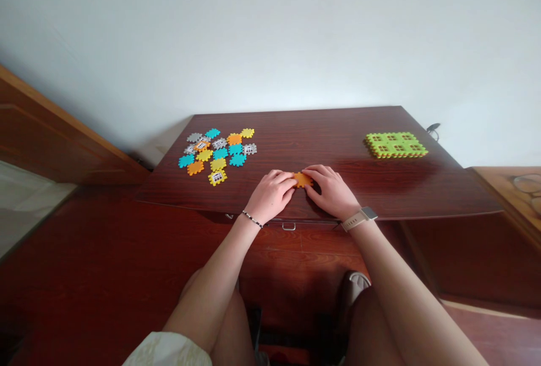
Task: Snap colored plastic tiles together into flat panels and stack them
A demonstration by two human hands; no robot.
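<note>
Between my left hand [270, 196] and my right hand [332, 191] is an orange interlocking plastic tile [302, 179], pinched by the fingertips of both hands. Part of it is hidden behind my fingers, so I cannot tell whether it is one tile or joined tiles. Both hands rest low over the dark wooden desktop [321, 129]. To the left lies a loose scatter of teal, yellow, orange and grey tiles [215, 152], some with window prints. At the right sits a flat lime-green tile panel [395, 144] with window cutouts.
The reddish wooden desk has a slanted top with a metal drawer pull [288, 226] below its front edge. A white wall rises behind it. A dark cable [433, 130] hangs at the back right, and a wooden shelf [507, 197] stands to the right.
</note>
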